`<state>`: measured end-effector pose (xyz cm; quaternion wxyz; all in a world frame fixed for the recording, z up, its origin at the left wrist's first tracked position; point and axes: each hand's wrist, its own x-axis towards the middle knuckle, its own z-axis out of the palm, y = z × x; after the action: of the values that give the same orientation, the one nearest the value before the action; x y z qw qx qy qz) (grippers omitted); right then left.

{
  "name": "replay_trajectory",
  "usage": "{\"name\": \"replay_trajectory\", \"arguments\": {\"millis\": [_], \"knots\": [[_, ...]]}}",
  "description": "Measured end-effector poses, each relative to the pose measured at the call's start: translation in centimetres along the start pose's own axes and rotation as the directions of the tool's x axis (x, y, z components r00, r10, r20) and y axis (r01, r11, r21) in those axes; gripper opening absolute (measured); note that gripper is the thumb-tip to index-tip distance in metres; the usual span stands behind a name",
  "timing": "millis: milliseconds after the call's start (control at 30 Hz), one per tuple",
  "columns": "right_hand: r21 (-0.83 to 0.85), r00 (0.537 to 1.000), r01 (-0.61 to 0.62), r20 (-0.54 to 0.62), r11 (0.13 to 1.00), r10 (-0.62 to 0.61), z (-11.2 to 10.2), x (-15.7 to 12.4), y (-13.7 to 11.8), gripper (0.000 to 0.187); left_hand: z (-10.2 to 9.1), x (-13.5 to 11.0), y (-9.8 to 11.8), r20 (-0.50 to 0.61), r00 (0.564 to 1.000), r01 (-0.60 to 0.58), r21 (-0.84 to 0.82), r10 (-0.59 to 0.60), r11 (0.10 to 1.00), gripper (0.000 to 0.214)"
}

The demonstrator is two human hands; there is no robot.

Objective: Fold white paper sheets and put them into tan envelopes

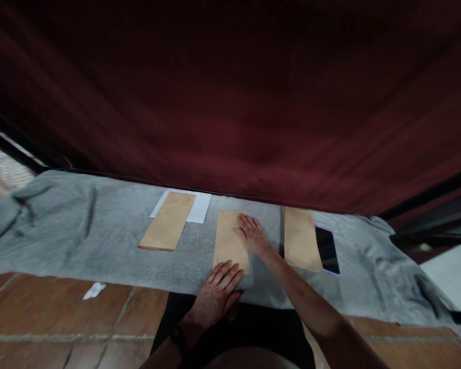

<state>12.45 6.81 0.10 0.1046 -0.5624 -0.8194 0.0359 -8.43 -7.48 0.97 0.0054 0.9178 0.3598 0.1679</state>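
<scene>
A brown paper envelope [229, 237] lies flat on the grey cloth in front of me. My right hand [252, 234] rests on its upper right edge, fingers spread. At the envelope's near end lies my left hand [218, 288], fingers stretched out and their tips on the paper. To the left, another brown envelope [169, 220] with a small red print lies slanted over a sheet of white paper [200, 207]. Right of my right hand sits what looks like a stack of brown envelopes [300, 238].
A dark-screened phone [328, 250] lies beside the right-hand envelopes. The grey cloth [111, 230] covers a long surface, wrinkled at both ends. Behind it hangs a dark red curtain [230, 118]. A white scrap [94, 290] lies on the tiled floor. A white object [451, 277] stands at far right.
</scene>
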Motion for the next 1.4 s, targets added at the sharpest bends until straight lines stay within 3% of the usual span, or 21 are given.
{"name": "replay_trajectory", "arguments": {"millis": [267,600,833,1000,1267,1400], "knots": [[0.012,0.998,0.062,0.002,0.998,-0.062,-0.2,-1.7,-0.6,0.054,-0.3,0.2,0.3,-0.021,1.0,0.023,-0.017,-0.023,1.0,0.05],[0.066,0.974,0.226,0.012,0.972,-0.227,-1.3,-7.5,-2.4,0.058,0.0,0.1,0.2,0.002,0.999,0.033,-0.046,-0.032,0.998,0.051],[0.095,0.947,0.318,0.003,0.943,-0.32,-2.4,-12.1,-3.6,0.058,0.1,-0.1,0.2,-0.043,0.999,0.024,-0.052,-0.027,0.998,0.044],[0.098,0.951,0.309,-0.017,0.946,-0.309,-2.9,-14.9,-4.0,0.064,0.0,-0.3,-0.1,-0.032,0.999,-0.004,-0.03,0.003,1.0,0.049],[0.104,0.948,0.317,-0.011,0.943,-0.318,-2.9,-16.3,-4.0,0.064,-0.1,0.3,-0.2,-0.021,0.998,0.066,-0.045,-0.067,0.997,0.051],[0.089,0.953,0.304,-0.016,0.949,-0.304,-2.8,-16.2,-4.1,0.059,0.2,1.5,0.1,-0.011,0.996,0.087,0.026,-0.087,0.996,0.056]]}}
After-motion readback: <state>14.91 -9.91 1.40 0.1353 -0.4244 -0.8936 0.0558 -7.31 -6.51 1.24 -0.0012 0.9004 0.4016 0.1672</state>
